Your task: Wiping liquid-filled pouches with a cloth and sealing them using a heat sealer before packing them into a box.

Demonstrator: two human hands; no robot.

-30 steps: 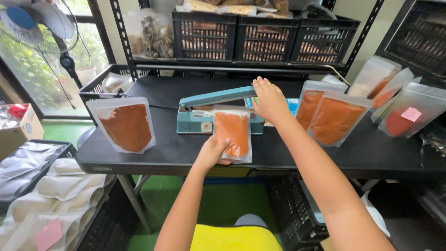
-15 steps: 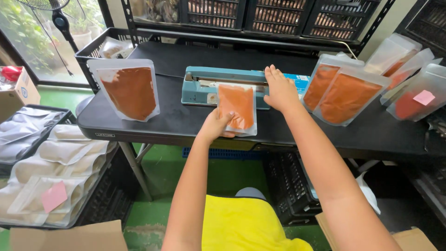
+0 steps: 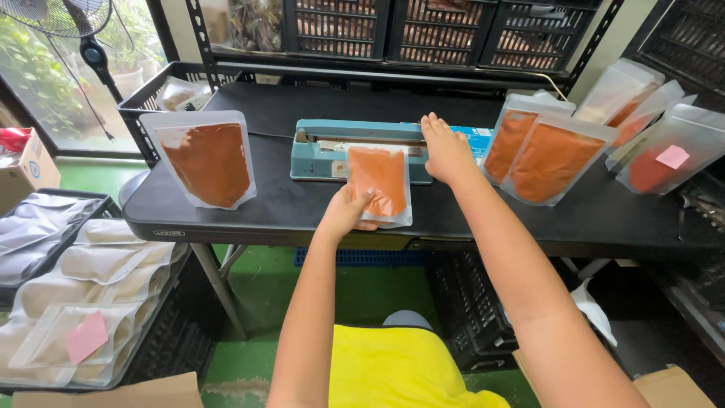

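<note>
Black plastic folding table (image 3: pixel 529 219), matte top. Landmark: teal metal heat sealer w/ long press arm (image 3: pixel 355 147), sits mid-table toward the back edge. Just in front of the sealer, touching it: clear flat pouch of orange powder (image 3: pixel 380 181), top end under the arm. Well left of the sealer: larger clear stand-up pouch w/ rust-orange powder (image 3: pixel 205 160), upright near the front-left corner. Right of the sealer: two clear pouches of orange powder (image 3: pixel 550 159), leaning, overlapping. Farther right: cluster of frosted pouches w/ red-orange fill (image 3: pixel 657 136), one w/ pink sticky note (image 3: pixel 672 156).
</note>
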